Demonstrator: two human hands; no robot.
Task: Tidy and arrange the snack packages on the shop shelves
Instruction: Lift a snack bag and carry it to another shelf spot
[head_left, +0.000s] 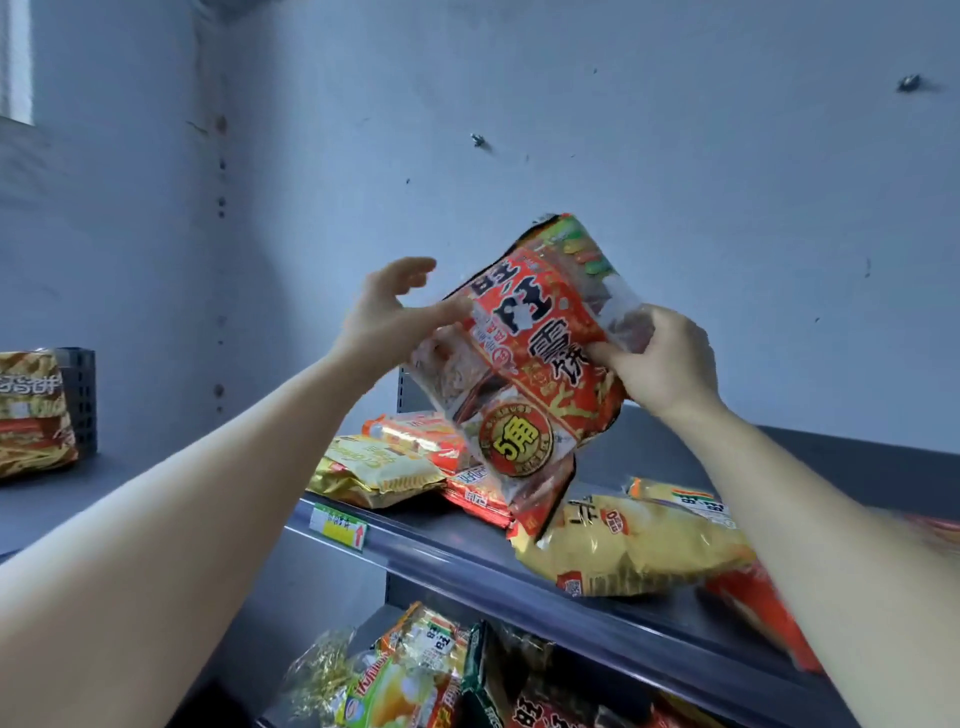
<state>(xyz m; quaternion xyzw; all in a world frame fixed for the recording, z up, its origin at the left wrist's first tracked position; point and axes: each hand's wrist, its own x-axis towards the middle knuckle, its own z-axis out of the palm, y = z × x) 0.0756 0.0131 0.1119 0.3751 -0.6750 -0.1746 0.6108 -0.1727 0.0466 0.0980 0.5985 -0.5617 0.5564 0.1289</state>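
Note:
A big red snack bag (524, 364) with black characters and a round gold seal hangs tilted above the top shelf (519, 551). My right hand (660, 358) grips its right edge, thumb on the front. Spread beside the bag's left edge, my left hand (395, 312) has straight fingers; its thumb touches the bag. Beneath, on the shelf, lie a yellow cracker pack (379, 470), orange-red packs (431, 436) and a large yellow chip bag (634, 545).
A gold and red bag (34, 410) stands on the shelf at the far left. The lower shelf holds several mixed packs (415, 670). A yellow price tag (337, 527) sits on the shelf's front rail. A pale wall rises behind.

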